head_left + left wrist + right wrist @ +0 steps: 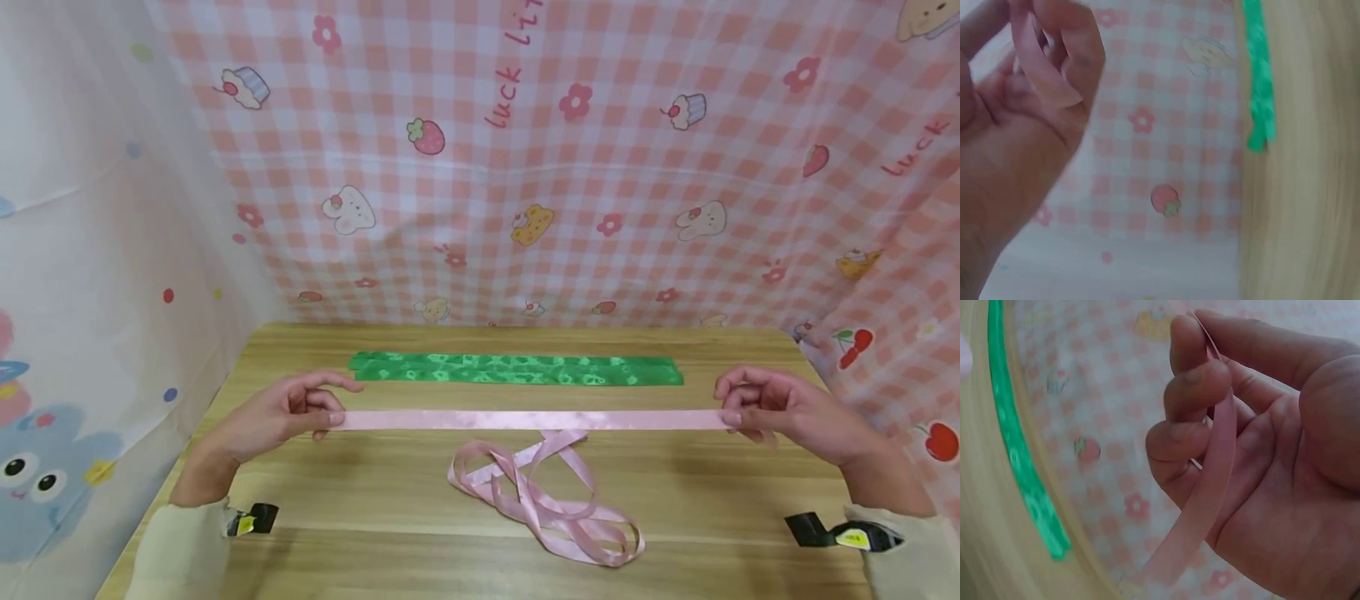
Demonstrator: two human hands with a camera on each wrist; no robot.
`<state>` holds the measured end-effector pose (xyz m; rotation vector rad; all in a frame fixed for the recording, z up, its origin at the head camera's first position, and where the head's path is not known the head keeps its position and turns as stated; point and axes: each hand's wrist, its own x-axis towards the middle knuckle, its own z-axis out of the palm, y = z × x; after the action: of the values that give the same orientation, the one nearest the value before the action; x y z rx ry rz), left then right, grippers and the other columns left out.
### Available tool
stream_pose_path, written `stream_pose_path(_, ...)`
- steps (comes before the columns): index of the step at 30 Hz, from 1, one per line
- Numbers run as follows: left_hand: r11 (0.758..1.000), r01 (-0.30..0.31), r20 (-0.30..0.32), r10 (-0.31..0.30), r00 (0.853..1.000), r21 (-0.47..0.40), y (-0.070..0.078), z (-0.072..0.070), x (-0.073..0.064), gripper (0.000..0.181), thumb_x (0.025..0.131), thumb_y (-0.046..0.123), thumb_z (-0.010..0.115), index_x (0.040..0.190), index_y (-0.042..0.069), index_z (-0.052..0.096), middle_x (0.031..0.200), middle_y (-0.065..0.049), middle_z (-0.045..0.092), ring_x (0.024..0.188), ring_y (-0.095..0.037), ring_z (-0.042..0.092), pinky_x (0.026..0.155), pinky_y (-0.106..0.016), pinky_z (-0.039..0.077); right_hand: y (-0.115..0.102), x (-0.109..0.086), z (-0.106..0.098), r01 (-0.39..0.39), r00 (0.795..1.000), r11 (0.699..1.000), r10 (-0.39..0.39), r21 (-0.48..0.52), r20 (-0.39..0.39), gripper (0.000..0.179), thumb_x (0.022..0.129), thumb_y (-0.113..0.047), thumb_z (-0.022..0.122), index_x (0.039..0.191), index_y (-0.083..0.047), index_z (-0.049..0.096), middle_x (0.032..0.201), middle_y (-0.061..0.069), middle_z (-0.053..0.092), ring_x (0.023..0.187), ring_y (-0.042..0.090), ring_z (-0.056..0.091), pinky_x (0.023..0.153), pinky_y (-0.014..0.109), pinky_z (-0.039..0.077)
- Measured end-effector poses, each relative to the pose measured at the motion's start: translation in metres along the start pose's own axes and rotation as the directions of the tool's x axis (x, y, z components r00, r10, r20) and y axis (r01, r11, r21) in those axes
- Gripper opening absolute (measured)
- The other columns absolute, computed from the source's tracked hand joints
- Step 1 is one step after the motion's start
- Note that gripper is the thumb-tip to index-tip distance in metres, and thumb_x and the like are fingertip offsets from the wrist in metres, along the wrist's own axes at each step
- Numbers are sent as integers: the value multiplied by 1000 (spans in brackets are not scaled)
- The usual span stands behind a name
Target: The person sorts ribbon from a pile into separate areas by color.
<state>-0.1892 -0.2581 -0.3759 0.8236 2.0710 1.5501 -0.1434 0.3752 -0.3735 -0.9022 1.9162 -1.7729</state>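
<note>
A pink satin ribbon [525,420] is stretched straight and level between both hands above the table. My left hand [307,406] pinches it near one end; in the left wrist view a short tail of the ribbon [1044,72] curls over the palm of the left hand [1029,119]. At the other side my right hand [772,410] pinches the ribbon, and the right wrist view shows a longer tail [1216,469] hanging across the fingers of the right hand [1260,425]. More pink ribbon [540,508] lies in loose loops on the table below the taut stretch.
Green patterned ribbon strips [517,369] lie flat side by side near the back of the wooden table [360,517]. A pink checked cloth [480,167] hangs behind the table, and a white printed cloth [90,250] hangs on the left.
</note>
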Motion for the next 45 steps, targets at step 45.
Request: stream_pose_path(45,852,511,-640,-459,616,-119,-106,-2,28,44,86,9,74,123,-6,53,83,0,74,65,-7,63,60,-21,52,127,-1,-15,-575,526,818,364,-6,-769,36,96,-12,65,120,4,44,73,-11,66,60,8,58,55,27,54)
